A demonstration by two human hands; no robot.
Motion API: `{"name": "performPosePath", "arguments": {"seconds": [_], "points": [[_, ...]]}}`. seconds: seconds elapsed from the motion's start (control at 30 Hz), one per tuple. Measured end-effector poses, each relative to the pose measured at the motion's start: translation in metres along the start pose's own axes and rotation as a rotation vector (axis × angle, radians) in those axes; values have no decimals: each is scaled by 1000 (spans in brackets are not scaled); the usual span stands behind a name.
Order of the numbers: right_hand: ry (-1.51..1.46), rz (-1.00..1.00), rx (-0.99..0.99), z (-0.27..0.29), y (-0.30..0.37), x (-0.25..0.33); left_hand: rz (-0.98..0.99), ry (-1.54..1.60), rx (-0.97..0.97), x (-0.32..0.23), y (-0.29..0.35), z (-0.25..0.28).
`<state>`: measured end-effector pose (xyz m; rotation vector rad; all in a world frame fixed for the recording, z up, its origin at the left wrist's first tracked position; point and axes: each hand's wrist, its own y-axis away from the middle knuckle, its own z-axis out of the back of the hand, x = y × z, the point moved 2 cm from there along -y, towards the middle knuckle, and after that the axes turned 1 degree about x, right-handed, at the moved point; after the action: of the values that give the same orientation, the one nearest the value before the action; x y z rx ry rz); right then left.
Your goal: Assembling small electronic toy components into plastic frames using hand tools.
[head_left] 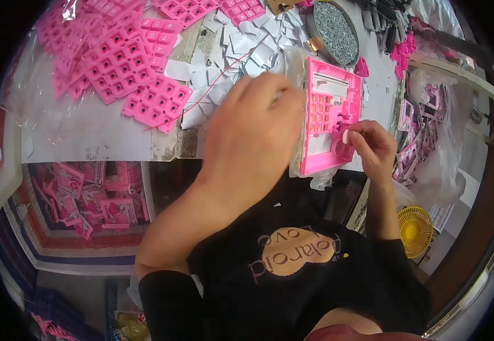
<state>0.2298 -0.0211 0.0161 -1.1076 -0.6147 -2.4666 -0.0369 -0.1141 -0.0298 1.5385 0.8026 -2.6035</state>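
A pink plastic housing (308,142) lies open side up on the table in front of me, with a pink keypad (319,113) set in it and a white strip along its far end. My right hand (373,149) is at its right side, thumb and finger pinched on a small white piece (346,136) over the housing's near right part. My left hand (252,128) is raised left of the housing, close to the camera and blurred by motion. Its fingertips are turned away, so whatever they hold is hidden.
Pink rubber-like keypads (119,59) are heaped at the far left. White paper pieces (252,42) lie mid-table, crossed by a red wire (218,77). A round tin of screws (336,34) stands beyond the housing. Bags of pink parts (423,131) and a yellow basket (414,232) are at right.
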Motion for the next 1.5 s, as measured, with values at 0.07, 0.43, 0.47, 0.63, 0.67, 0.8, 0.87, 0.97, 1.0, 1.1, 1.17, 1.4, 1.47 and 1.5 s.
{"name": "performPosePath", "arguments": {"seconds": [0.07, 0.43, 0.47, 0.63, 0.67, 0.8, 0.87, 0.97, 1.0, 1.1, 1.17, 1.4, 1.47, 1.5], "points": [[12, 23, -5, -2, 1, -3, -53, 21, 41, -6, -8, -10], [-361, 62, -205, 27, -7, -26, 276, 29, 300, -26, 9, -26], [-468, -16, -209, 30, -9, -26, 290, -31, 351, -31, 11, -30], [-557, -288, -11, 46, -17, -33, 301, -271, 428, -44, 16, -42], [-485, -307, 72, 49, -17, -36, 297, -304, 422, -46, 16, -43], [163, -76, 117, 36, -14, -33, 262, -217, 392, -58, 8, -42], [50, -109, 115, 35, -17, -40, 289, -51, 411, -67, 1, -35], [-52, -89, 98, 31, -20, -48, 852, 698, 366, -61, 6, -41], [-74, -70, 90, 28, -21, -50, 907, 782, 350, -58, 10, -42], [-76, -26, 33, 21, -20, -55, 1103, 790, 481, -56, 17, -42], [-87, -17, 22, 19, -21, -57, 1108, 671, 709, -64, 15, -43], [4, 37, 23, 19, -22, -59, 763, 374, 664, -64, 18, -50], [21, 52, 24, 20, -21, -57, 752, 372, 623, -62, 21, -52], [29, 59, 24, 20, -21, -55, 749, 371, 624, -61, 22, -52]]}}
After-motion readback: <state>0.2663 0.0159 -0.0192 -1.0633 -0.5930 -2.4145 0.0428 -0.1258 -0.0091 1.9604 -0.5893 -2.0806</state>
